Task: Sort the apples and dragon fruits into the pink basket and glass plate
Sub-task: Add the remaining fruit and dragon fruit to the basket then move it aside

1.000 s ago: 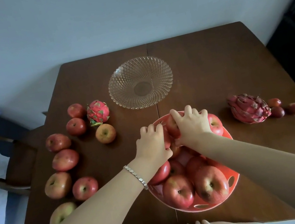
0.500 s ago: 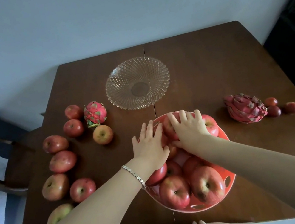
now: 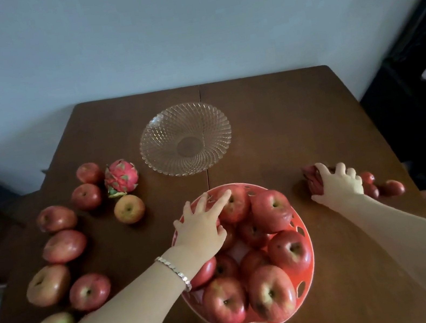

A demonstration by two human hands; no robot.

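Head view: a person is leaning over a brown table (image 3: pixel 270 122). The left hand (image 3: pixel 200 226), fingers spread and gripping nothing, is resting on apples heaped in the pink basket (image 3: pixel 308 267) at six o'clock. The right hand (image 3: pixel 338 184), at three o'clock, is closing over a dark dragon fruit (image 3: pixel 312 180); a firm grasp cannot be confirmed. The glass plate (image 3: pixel 185 139) is sitting bare at twelve, with loose apples (image 3: pixel 64 246) and a second dragon fruit (image 3: pixel 120 176) at nine. The heaped apples could roll out if nudged. Half a second ago, both hands were over the basket.

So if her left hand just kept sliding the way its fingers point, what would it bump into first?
Probably the apple at the far rim of the pink basket; the left hand points up and right, fingertips seemingly already over it, though height is unclear.
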